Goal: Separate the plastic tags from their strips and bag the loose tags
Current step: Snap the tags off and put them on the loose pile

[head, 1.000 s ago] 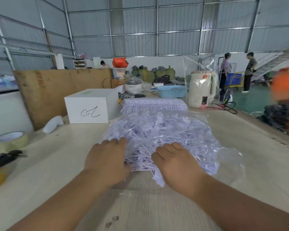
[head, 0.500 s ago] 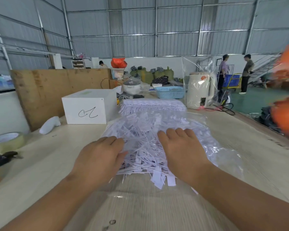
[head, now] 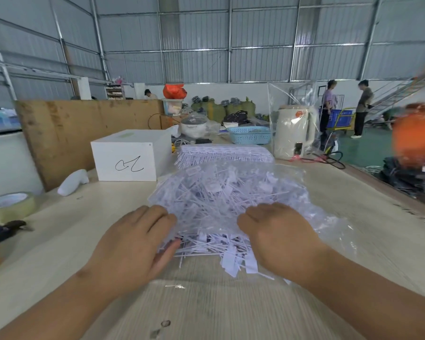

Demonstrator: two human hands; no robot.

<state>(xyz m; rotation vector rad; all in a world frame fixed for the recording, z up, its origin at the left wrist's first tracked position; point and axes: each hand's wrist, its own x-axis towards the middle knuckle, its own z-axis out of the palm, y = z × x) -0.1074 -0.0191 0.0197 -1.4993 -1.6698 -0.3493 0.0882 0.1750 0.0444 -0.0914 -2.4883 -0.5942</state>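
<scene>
A clear plastic bag [head: 324,217] stuffed with loose white tags [head: 219,192] lies on the table in front of me. Its near end faces me, and a few tags [head: 231,262] spill out onto the table there. My left hand [head: 138,241] holds the bag's near left corner, fingers on top and thumb against the tags below. My right hand [head: 275,236] grips the near right part of the bag with curled fingers; its fingertips are hidden. Behind the bag lies a flat stack of tag strips [head: 223,154].
A white box [head: 128,158] stands at the back left before a wooden board [head: 84,128]. A tape roll [head: 8,204] and a black tool [head: 3,231] lie far left. A blue basket [head: 250,134] and cream appliance [head: 292,133] stand behind. Two people stand far right.
My right hand went from lying flat on the bag to curling its fingers at the near end. My left hand stayed at the left corner. More tags poke out toward me.
</scene>
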